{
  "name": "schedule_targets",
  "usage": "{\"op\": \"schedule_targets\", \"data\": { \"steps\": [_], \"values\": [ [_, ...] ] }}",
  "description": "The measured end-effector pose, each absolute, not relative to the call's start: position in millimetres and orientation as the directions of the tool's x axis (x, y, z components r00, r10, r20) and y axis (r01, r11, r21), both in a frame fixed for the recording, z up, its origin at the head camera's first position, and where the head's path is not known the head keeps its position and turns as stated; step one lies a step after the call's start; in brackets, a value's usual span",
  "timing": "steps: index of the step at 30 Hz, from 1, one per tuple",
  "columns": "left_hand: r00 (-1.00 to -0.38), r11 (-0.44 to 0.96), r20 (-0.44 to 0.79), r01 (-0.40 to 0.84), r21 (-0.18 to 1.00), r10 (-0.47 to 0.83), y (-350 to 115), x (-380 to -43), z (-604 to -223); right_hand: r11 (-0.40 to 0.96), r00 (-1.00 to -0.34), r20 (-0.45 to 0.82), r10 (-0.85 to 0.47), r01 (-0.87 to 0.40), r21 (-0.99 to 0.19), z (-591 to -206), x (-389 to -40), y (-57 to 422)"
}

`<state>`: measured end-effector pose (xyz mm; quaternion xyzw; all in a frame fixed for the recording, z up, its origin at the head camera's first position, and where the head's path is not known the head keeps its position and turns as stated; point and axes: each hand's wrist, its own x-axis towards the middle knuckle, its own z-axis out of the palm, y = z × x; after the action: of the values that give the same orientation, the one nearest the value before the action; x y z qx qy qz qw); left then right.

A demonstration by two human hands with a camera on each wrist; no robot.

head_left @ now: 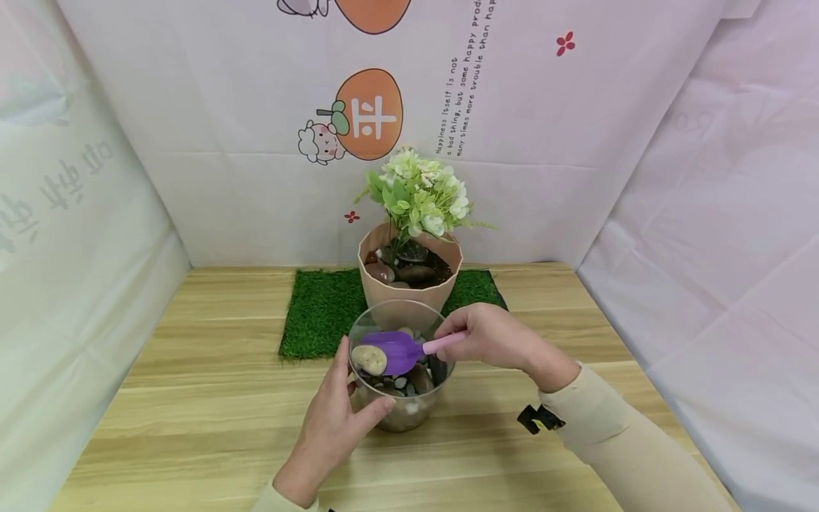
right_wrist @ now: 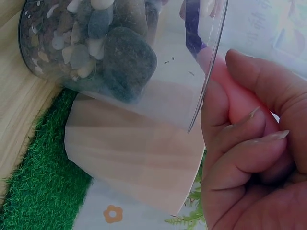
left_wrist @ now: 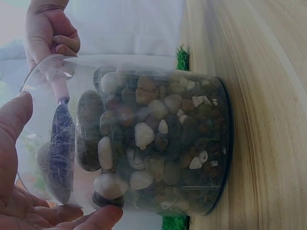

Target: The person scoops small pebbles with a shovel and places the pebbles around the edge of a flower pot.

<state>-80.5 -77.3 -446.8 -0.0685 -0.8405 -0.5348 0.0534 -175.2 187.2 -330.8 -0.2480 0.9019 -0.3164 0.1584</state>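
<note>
My right hand grips the pink handle of a small purple garden shovel. On its scoop lies a pale tan stone, inside the mouth of a clear round container. Mixed pebbles fill the lower part of the container, with larger dark stones on top. My left hand holds the container's near left side, thumb at the front rim and fingers around the wall. Through the wall in the left wrist view, the scoop shows above the stones.
Right behind the container stands a peach flowerpot with white-green flowers and stones on its soil. The pot is on a green turf mat laid over the wooden table. Printed white cloth hangs behind and along both sides.
</note>
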Motion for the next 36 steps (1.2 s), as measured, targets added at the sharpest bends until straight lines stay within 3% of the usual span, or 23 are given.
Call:
{"op": "schedule_targets", "data": {
  "steps": [22,36],
  "values": [
    [-0.986,0.415,0.155,0.165,0.895,0.058,-78.0,-78.7,-446.9,0.629,-0.885,-0.053,-0.462,-0.285,-0.723,-323.2,-168.7,196.9],
    [-0.987,0.407,0.147,0.159,0.9,0.062,-78.2,-78.4,-446.5,0.694,-0.93,0.001,-0.368,-0.275,-0.665,-307.2,-172.5,200.4]
  ]
}}
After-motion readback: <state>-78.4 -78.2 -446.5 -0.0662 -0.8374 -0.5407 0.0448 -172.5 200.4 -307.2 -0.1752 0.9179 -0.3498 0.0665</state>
